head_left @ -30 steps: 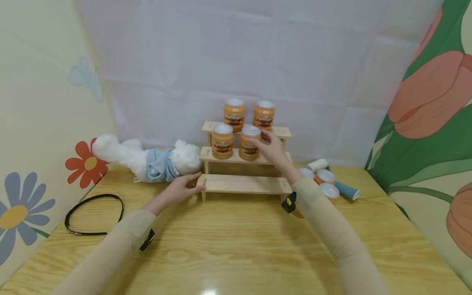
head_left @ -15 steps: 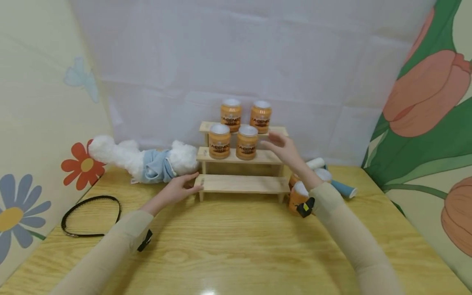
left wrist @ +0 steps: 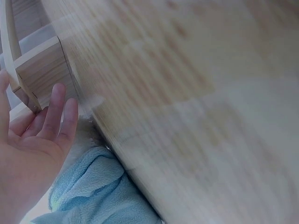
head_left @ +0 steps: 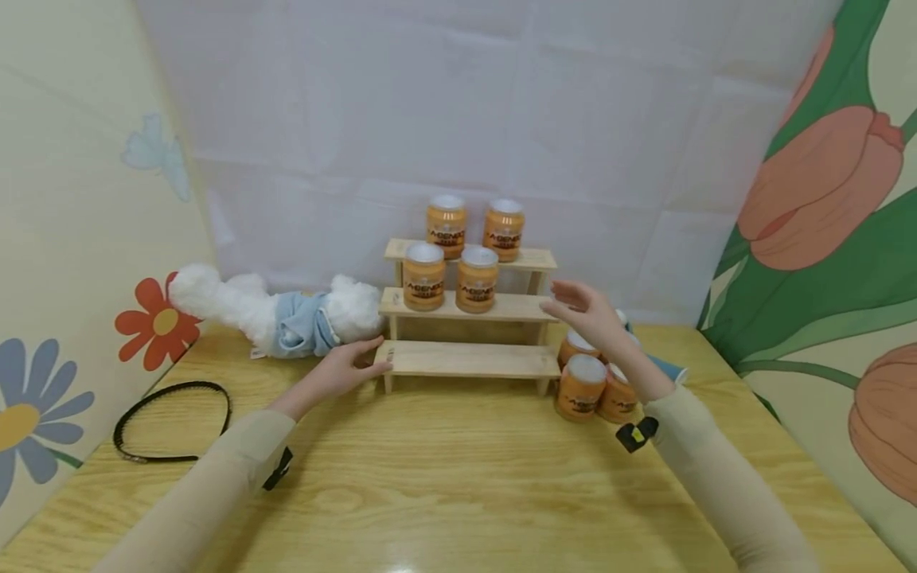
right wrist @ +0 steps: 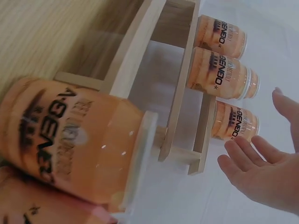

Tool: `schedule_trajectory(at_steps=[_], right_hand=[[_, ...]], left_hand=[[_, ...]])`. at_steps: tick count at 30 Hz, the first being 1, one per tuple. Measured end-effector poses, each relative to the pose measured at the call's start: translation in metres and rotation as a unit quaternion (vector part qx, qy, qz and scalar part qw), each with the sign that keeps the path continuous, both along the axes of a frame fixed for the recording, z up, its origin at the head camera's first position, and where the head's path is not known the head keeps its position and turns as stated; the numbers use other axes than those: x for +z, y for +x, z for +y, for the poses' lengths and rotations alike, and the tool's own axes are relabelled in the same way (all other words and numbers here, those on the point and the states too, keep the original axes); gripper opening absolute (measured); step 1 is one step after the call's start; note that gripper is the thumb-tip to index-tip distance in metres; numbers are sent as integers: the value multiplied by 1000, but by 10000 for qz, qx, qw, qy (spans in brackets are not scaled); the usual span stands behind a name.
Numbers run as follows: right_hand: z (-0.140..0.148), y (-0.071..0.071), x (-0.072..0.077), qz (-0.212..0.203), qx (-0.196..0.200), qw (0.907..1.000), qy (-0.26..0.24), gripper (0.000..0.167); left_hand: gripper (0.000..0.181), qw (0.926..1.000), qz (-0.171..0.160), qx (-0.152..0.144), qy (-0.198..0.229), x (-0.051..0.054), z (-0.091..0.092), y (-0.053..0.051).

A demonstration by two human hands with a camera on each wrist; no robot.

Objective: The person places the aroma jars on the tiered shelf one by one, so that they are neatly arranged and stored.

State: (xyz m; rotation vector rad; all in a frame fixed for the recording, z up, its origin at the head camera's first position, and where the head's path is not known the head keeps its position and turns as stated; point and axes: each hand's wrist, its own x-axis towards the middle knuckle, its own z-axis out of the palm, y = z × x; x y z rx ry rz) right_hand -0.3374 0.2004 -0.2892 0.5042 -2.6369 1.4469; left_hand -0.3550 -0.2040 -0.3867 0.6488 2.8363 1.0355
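Observation:
A three-step wooden display stand stands on the table, with two orange lidded jars on its top step and two on its middle step. The right jar on the middle step stands upright beside the left jar. My left hand holds the left end of the bottom step, thumb in front and fingers behind; in the left wrist view the step's corner lies between thumb and fingers. My right hand is in the air right of the stand, fingers loosely bent, holding nothing. Several more jars stand below it.
A white plush toy in blue cloth lies left of the stand. A black headband is at the table's left. A blue object, partly hidden, lies behind the right forearm. A white sheet hangs behind.
My right hand has let go of the right jar on the middle step and moved right and down, over the jars on the table. My left hand has stayed at the stand.

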Motion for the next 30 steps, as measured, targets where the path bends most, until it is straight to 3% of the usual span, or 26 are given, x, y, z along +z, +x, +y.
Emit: schedule_trajectory(at_steps=[9, 14, 20, 30], right_hand=[[23, 25, -16, 50, 31, 9995, 320, 60], [42, 26, -31, 13, -32, 9989, 463, 61], [56, 34, -36, -100, -242, 9985, 478, 60], [77, 45, -51, -76, -232, 9988, 413, 55]], left_hand=[[74, 10000, -14, -49, 9, 0, 2, 2], [75, 10000, -13, -26, 0, -1, 1, 1], [75, 10000, 38, 3, -22, 0, 1, 1], [75, 10000, 56, -3, -35, 1, 1, 1]])
